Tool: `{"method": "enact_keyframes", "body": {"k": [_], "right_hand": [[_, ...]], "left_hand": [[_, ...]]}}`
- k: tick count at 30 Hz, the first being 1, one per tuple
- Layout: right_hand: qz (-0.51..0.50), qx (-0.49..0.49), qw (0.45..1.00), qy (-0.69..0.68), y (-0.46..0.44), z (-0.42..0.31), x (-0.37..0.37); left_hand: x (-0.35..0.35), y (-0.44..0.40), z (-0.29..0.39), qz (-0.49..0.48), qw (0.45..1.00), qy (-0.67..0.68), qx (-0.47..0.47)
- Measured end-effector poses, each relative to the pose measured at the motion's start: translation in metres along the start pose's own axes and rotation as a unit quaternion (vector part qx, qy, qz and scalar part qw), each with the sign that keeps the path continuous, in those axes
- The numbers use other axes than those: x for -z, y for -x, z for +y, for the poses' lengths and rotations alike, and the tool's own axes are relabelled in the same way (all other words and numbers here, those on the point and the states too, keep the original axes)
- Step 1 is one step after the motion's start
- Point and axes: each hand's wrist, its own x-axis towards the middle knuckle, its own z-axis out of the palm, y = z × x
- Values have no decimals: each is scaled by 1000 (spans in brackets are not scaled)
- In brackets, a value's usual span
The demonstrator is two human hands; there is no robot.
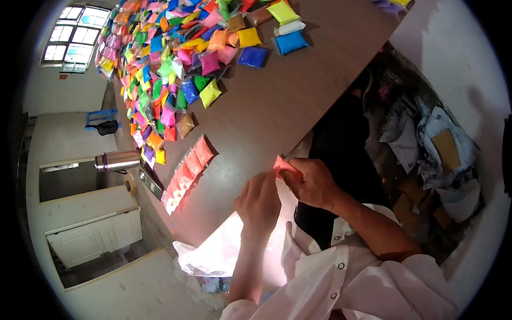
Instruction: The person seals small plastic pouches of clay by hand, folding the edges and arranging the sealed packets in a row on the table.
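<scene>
My right hand is closed around a small coral-pink packet, its thumb pressed against the packet's face. Close beside it, my left hand has its fingers curled together near the packet's edge; what they pinch, if anything, is hidden. Both hands are at the table's near edge, above a white plastic bag by my lap. On the brown table, ahead of my left hand, lies a row of several similar coral-pink packets set side by side.
A large heap of multicoloured packets covers the far part of the table. A steel flask and a dark flat object are near the table's left edge. Crumpled wrapping and cardboard lie on the floor at right.
</scene>
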Motion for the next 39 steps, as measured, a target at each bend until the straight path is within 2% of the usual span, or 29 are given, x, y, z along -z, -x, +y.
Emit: {"method": "enact_keyframes", "body": {"k": [3, 5, 11, 22, 39], "right_hand": [[2, 8, 1000, 7, 1, 1, -3], [-14, -24, 999, -17, -1, -5, 1], [4, 11, 1000, 11, 1, 4, -3], [0, 6, 1000, 23, 0, 0, 1], [1, -2, 1000, 12, -2, -3, 0]], "left_hand": [[0, 0, -3, -5, 1000, 2, 5], [0, -3, -5, -10, 1000, 6, 9], [0, 7, -7, -3, 1000, -6, -17], [4, 3, -3, -12, 1000, -6, -17], [2, 1, -6, -18, 1000, 13, 13]]}}
